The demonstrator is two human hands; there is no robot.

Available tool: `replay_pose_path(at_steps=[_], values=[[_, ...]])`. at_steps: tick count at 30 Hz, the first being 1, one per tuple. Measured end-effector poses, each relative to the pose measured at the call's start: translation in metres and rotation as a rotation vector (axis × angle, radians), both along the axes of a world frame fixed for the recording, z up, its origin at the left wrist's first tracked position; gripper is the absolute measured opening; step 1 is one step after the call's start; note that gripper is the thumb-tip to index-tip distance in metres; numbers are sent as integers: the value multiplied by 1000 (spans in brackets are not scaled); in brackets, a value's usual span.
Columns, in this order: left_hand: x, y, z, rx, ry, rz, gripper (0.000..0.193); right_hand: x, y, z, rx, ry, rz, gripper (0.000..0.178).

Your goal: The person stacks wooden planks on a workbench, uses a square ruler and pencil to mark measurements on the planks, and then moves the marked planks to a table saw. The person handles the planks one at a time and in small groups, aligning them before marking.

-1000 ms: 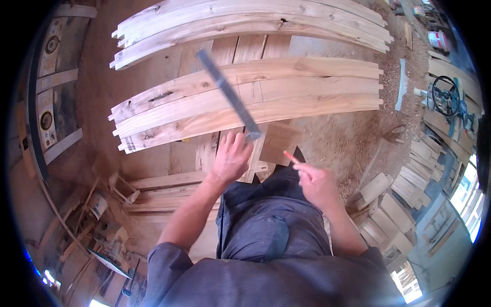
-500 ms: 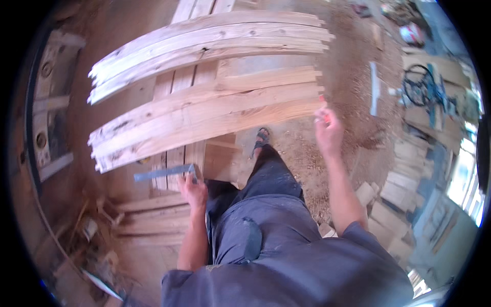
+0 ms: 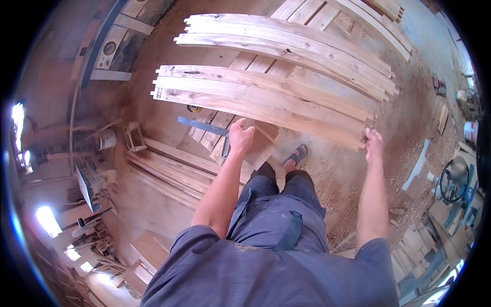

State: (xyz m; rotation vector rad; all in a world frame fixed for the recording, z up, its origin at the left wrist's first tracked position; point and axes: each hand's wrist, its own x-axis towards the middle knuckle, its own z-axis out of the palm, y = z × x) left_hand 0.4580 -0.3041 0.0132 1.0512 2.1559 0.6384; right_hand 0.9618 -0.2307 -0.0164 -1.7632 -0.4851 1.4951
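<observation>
My left hand (image 3: 241, 137) is closed at the corner of a bluish-grey metal square (image 3: 202, 125), its long blade reaching left below the boards. My right hand (image 3: 374, 145) is at the right end of the nearer group of planks (image 3: 245, 102), fingers pinched close to the cut ends. Whatever sits in those fingers is too small to make out. A second group of planks (image 3: 286, 48) lies beyond, side by side. Both groups have stepped, tenon-like ends and rest across other timbers (image 3: 258, 64).
A tape-like yellow and black round object (image 3: 194, 108) sits under the near planks. Long timbers (image 3: 174, 171) lie on the floor at left. More boards (image 3: 378, 25) are at the far right. A black handwheel (image 3: 456, 179) and scrap wood (image 3: 417, 245) stand right.
The view has turned, so the planks now slant down to the right. My right hand remains by the plank ends; the red item at its fingers no longer shows. My left hand keeps the square.
</observation>
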Motion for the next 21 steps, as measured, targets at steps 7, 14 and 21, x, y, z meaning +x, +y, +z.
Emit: replay_pose_path(at_steps=[7, 14, 21], values=[[5, 28, -30, 48, -227, 447, 66, 1, 1, 10, -40, 138, -67, 25], [-4, 46, -28, 87, -47, 461, 46, -12, 24, -4, -134, -108, -49, 22], [-8, 49, -14, 9, 37, 450, 37, -18, 27, 35, -109, -177, -1, 14]])
